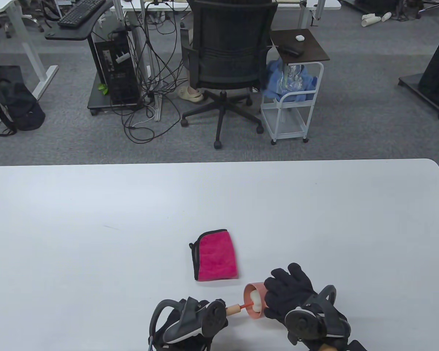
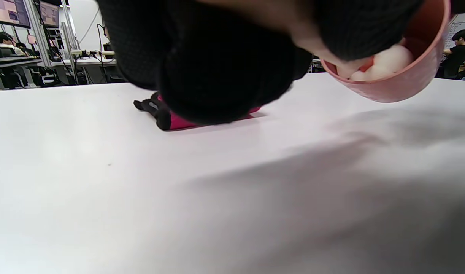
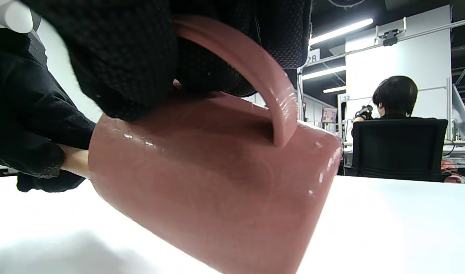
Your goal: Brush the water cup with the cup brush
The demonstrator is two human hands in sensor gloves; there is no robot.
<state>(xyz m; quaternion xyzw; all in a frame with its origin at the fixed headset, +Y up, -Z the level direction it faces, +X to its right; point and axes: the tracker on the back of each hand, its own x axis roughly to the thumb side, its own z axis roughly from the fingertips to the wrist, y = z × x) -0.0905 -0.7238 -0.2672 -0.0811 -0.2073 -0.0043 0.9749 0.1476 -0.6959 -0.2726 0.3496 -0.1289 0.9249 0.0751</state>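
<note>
Brushing is under way: your right hand (image 1: 289, 292) is gripping the cup (image 1: 255, 299) by its body and handle, tipped on its side above the worktop (image 1: 95, 219), mouth facing left. Your left hand (image 1: 190, 320) is wrapping its grip around the brush (image 1: 237, 308) handle, the white head sitting inside the cup. Brush and cup are sharing 1 long axis, running left to right between your hands. You are likely needing strokes along that line next. Beyond them, a pink cloth (image 1: 216, 255) is lying flat.
</note>
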